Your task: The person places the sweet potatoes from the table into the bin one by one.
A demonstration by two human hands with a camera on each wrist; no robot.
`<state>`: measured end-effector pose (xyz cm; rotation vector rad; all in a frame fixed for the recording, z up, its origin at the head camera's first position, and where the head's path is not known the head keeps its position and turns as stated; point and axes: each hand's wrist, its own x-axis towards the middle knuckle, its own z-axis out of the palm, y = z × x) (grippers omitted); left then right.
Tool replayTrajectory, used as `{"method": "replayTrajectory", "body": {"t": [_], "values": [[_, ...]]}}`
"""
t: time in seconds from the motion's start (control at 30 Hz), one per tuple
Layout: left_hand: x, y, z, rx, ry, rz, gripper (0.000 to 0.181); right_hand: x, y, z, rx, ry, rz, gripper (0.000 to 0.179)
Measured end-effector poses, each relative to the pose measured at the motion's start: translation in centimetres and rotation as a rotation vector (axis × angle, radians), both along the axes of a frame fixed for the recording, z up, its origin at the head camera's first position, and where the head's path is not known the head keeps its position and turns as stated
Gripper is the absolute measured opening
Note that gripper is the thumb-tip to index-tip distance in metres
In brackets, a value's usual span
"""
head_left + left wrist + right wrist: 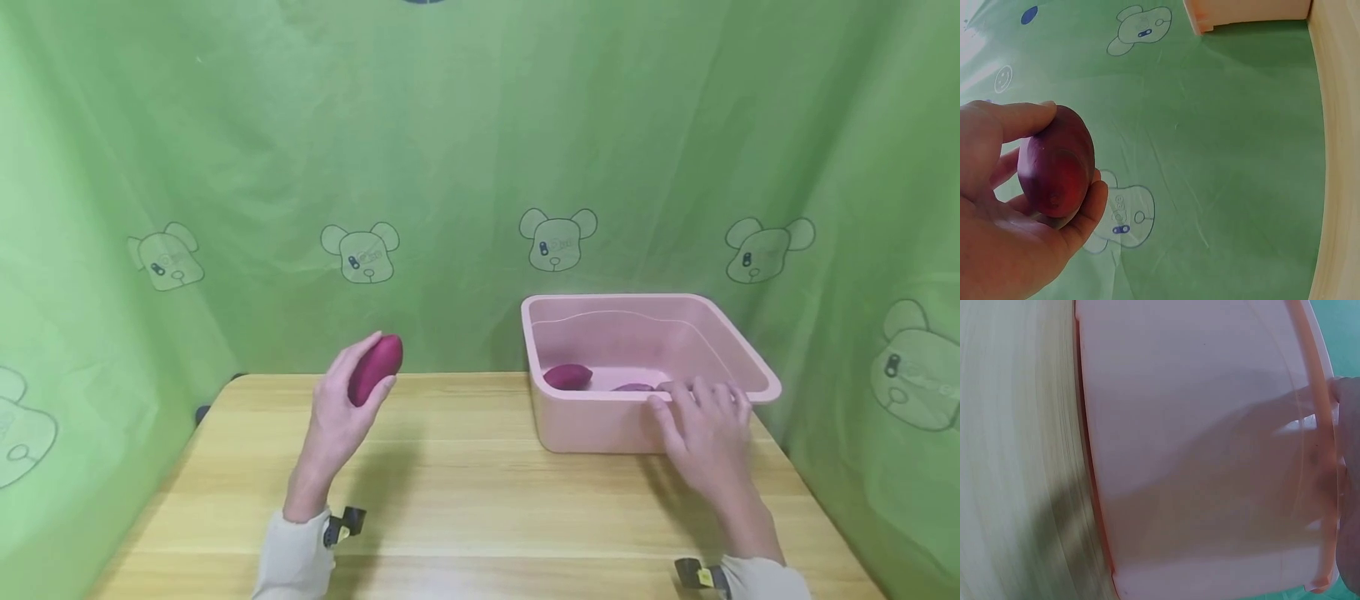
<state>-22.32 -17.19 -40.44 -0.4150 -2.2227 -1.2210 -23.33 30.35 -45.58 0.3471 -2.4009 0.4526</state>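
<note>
My left hand (337, 417) holds a purple-red sweet potato (377, 367) above the left part of the table, its thumb on one side and fingers round the other. The left wrist view shows the smooth sweet potato (1057, 165) end-on, with a small nub at its tip. At the right, my right hand (708, 437) grips the near rim of a pink plastic bin (600, 425), fingers over the edge and thumb at the outer side. Inside the bin lie another sweet potato (567, 377) and a purple piece (634, 387) mostly hidden by the near wall.
The wooden table (465, 500) carries the bin at its back right. Green curtains (450, 167) printed with bear heads close off the back and both sides. Each wrist wears a small black camera, such as the left one (345, 527).
</note>
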Motion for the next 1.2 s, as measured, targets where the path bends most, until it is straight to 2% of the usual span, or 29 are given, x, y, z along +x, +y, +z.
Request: {"method": "replayTrajectory", "body": {"t": [0.23, 0.53, 1.2], "values": [[-0.2, 1.0, -0.3, -0.043, 0.036, -0.031, 0.058, -0.1, 0.1, 0.0, 0.011, 0.026, 0.004, 0.033], [-0.3, 1.4, -0.4, -0.017, 0.012, -0.032, 0.059, -0.2, 0.0, 0.0, -0.004, 0.050, 0.008, 0.034], [-0.2, 2.6, 0.5, -0.002, 0.008, -0.046, 0.059, 0.0, 0.1, -0.1, -0.006, 0.042, 0.010, 0.033]]}}
